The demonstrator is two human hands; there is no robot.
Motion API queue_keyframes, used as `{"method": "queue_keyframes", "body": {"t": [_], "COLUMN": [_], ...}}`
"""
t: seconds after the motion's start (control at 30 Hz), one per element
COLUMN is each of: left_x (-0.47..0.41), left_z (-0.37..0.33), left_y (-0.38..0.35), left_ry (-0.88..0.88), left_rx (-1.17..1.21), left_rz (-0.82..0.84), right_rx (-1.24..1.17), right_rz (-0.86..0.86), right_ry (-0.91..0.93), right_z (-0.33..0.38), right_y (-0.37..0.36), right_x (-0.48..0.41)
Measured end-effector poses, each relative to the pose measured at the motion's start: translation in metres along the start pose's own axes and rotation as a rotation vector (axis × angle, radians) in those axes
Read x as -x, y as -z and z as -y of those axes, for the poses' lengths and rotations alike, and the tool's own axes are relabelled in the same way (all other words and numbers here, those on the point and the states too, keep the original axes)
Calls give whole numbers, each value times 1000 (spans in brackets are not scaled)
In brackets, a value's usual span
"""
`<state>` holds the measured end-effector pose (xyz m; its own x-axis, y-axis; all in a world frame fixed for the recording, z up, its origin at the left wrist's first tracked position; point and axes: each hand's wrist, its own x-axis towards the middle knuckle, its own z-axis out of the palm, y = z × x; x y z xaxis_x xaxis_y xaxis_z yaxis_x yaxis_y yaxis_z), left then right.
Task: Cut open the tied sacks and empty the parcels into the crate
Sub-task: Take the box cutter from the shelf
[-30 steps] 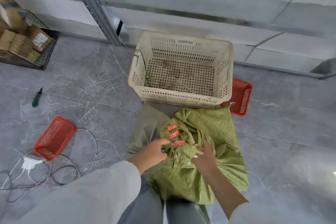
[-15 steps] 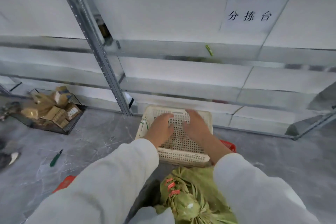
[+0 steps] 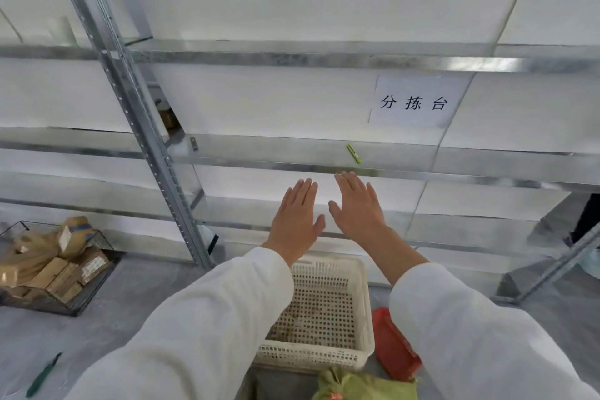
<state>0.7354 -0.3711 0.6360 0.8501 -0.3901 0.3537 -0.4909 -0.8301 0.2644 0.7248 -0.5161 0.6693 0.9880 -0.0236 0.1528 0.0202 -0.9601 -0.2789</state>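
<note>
My left hand [image 3: 297,214] and my right hand [image 3: 357,204] are stretched out flat, palms down, side by side in the air in front of the metal shelving, holding nothing. Below them the cream perforated crate [image 3: 363,302] stands on the floor; no parcels show in the visible part. The top of the green tied sack [image 3: 363,386] peeks in at the bottom edge, with a red tag on its neck. A green-handled cutter [image 3: 43,375] lies on the floor at lower left. A small green pen-like object [image 3: 354,153] rests on the shelf just beyond my right fingertips.
A red basket [image 3: 394,347] lies right of the crate. A wire basket [image 3: 81,299] full of brown parcels stands on the floor at left. Steel shelf uprights [image 3: 146,127] rise left of my hands. A paper sign [image 3: 414,102] hangs on the wall.
Both hands let go of the sack's neck and rose, extended forward with fingers straightened. My view tilted up from the sack and crate to the shelving and wall.
</note>
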Motion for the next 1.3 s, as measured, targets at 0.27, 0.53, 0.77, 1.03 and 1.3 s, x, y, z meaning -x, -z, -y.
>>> {"method": "queue_keyframes", "body": {"t": [0.27,0.53,0.77,1.03,1.3], "left_x": [-121,-257,-332,-336,-301], "left_z": [73,151,207,247,266], "left_y": [-57,-131,-177,-217,-215], "left_ry": [-24,-131,-173,-163,-118], "left_rx": [-17,-17,-10,-4,-55], "left_rz": [81,160,177,180,255], "right_rx": [74,97,28,43,-149], "right_rz": [45,117,224,74,-178], "right_ry": [-94,-300,-457,-505,-572], "right_z": [-37,-92,-128,-169,-151], "right_y": [-46,-108,-163,-207,-212], "right_x": [-137,-288,-371,-419,-390]}}
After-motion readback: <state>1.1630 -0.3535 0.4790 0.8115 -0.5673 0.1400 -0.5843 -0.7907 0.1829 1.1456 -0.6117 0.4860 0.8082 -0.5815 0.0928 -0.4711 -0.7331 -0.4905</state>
